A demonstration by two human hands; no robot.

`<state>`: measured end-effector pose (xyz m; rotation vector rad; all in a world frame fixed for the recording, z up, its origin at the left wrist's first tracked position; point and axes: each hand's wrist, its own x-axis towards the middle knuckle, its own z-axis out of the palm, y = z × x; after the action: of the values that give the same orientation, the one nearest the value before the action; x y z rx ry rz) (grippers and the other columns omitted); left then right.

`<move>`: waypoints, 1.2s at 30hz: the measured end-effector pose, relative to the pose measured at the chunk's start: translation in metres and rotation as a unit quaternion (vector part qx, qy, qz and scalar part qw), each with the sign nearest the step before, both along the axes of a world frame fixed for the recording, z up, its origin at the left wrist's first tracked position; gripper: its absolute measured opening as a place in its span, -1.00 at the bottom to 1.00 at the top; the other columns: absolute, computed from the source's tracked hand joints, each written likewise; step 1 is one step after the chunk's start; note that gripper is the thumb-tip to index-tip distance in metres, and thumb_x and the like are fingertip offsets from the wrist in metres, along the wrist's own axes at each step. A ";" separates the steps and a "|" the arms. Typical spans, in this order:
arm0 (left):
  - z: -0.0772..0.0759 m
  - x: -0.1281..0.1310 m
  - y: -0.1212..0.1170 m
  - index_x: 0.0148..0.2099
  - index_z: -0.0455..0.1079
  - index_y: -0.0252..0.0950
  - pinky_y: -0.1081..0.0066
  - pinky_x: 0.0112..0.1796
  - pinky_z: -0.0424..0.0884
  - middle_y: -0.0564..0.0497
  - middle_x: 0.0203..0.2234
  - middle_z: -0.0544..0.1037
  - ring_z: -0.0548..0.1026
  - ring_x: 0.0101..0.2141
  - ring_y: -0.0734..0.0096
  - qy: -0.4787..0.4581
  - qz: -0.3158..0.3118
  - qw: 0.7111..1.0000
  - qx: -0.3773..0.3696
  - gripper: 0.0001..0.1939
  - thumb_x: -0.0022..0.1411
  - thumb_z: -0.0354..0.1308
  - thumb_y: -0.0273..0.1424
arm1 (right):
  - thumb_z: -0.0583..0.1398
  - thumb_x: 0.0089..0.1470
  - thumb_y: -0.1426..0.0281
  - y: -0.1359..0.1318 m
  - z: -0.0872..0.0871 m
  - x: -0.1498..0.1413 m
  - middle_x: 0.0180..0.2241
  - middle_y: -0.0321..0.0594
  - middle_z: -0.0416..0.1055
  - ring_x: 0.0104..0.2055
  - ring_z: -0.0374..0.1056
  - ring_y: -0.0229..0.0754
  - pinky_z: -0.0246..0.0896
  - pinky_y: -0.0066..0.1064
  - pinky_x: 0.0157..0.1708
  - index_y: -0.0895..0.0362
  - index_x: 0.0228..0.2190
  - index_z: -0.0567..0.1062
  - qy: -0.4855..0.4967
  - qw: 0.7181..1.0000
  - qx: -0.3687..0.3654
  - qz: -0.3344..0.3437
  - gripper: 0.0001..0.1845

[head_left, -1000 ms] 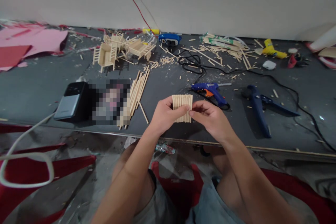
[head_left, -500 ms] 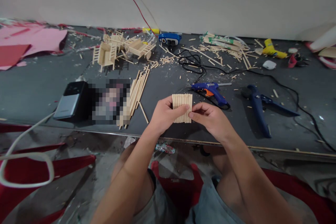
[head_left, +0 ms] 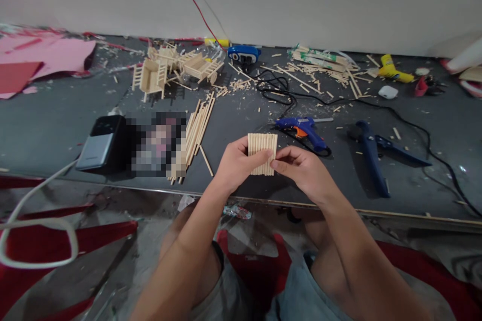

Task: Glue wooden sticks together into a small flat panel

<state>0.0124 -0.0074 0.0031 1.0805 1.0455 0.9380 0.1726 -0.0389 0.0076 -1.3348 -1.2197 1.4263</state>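
Note:
Both hands hold a small flat panel of glued wooden sticks [head_left: 262, 146] upright above the front part of a dark table [head_left: 56, 125]. My left hand [head_left: 237, 164] grips the panel's left edge, thumb across its face. From the right, my right hand [head_left: 301, 168] pinches the lower right edge with thumb and fingers. A blue glue gun [head_left: 303, 129] lies just behind my right hand. A bundle of long loose sticks [head_left: 198, 130] lies left of my left hand.
A phone [head_left: 100, 143] with a white cable lies at the left front. Small stick-built furniture models [head_left: 171, 70] stand at the back. Blue cutters [head_left: 371, 153], a black cord [head_left: 414, 130], stick scraps [head_left: 320, 72] and pink paper [head_left: 45, 57] lie about.
Hardly anything differs: both hands keep their hold on the stick panel, and the view has shifted very slightly.

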 end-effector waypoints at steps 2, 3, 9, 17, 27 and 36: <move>0.000 0.000 0.000 -0.26 0.49 -0.32 0.50 -0.45 0.37 0.04 -0.42 0.55 0.44 -0.48 0.53 -0.006 0.002 1.000 0.001 -0.74 -0.05 0.32 -0.33 | 0.32 -0.14 0.23 0.000 0.000 0.000 -0.45 -0.34 0.43 -0.42 0.31 -0.30 0.20 -0.41 -0.34 0.08 -0.44 0.49 0.000 1.000 0.002 -0.004 -0.78; 0.000 0.000 0.000 -0.26 0.48 -0.32 0.50 -0.44 0.38 0.04 -0.43 0.55 0.44 -0.48 0.53 -0.010 0.003 1.000 0.000 -0.74 -0.05 0.32 -0.34 | 0.31 -0.12 0.23 0.000 0.000 0.000 -0.45 -0.34 0.43 -0.42 0.31 -0.30 0.20 -0.41 -0.34 0.08 -0.43 0.50 -0.002 1.000 0.003 -0.007 -0.79; 0.000 0.000 0.001 -0.29 0.46 -0.32 0.46 -0.46 0.39 0.03 -0.46 0.53 0.44 -0.50 0.49 -0.038 -0.002 0.999 -0.033 -0.75 -0.05 0.32 -0.31 | 0.28 -0.06 0.25 0.000 -0.002 0.001 -0.46 -0.35 0.42 -0.42 0.29 -0.32 0.18 -0.43 -0.33 0.07 -0.42 0.52 0.019 1.000 -0.006 -0.016 -0.84; -0.001 0.002 0.001 -0.31 0.46 -0.32 0.45 -0.47 0.40 0.04 -0.48 0.52 0.45 -0.51 0.50 -0.063 -0.011 0.997 -0.051 -0.76 -0.05 0.32 -0.32 | 0.30 -0.11 0.25 0.001 -0.002 -0.002 -0.49 -0.35 0.40 -0.45 0.28 -0.32 0.20 -0.43 -0.36 0.09 -0.41 0.52 0.031 0.998 -0.021 -0.049 -0.80; -0.001 0.002 0.001 -0.28 0.48 -0.32 0.45 -0.44 0.39 0.03 -0.45 0.54 0.45 -0.48 0.48 -0.044 -0.009 0.998 -0.041 -0.71 -0.07 0.33 -0.29 | 0.29 -0.09 0.24 0.001 -0.003 -0.003 -0.48 -0.33 0.42 -0.44 0.30 -0.31 0.21 -0.42 -0.36 0.10 -0.41 0.51 0.009 0.999 0.000 -0.046 -0.80; -0.005 -0.001 0.001 -0.29 0.49 -0.31 0.43 -0.28 0.37 0.03 -0.43 0.55 0.46 -0.38 0.46 0.021 -0.012 0.995 0.093 -0.81 -0.01 0.29 -0.37 | 0.25 -0.02 0.37 0.000 -0.006 -0.002 -0.32 -0.30 0.48 -0.29 0.37 -0.24 0.23 -0.33 -0.19 0.03 -0.34 0.53 -0.079 0.982 0.157 -0.075 -0.88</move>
<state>0.0117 -0.0065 -0.0015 1.2679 0.9907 1.0113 0.1710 -0.0385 0.0017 -1.3049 -1.3526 0.9896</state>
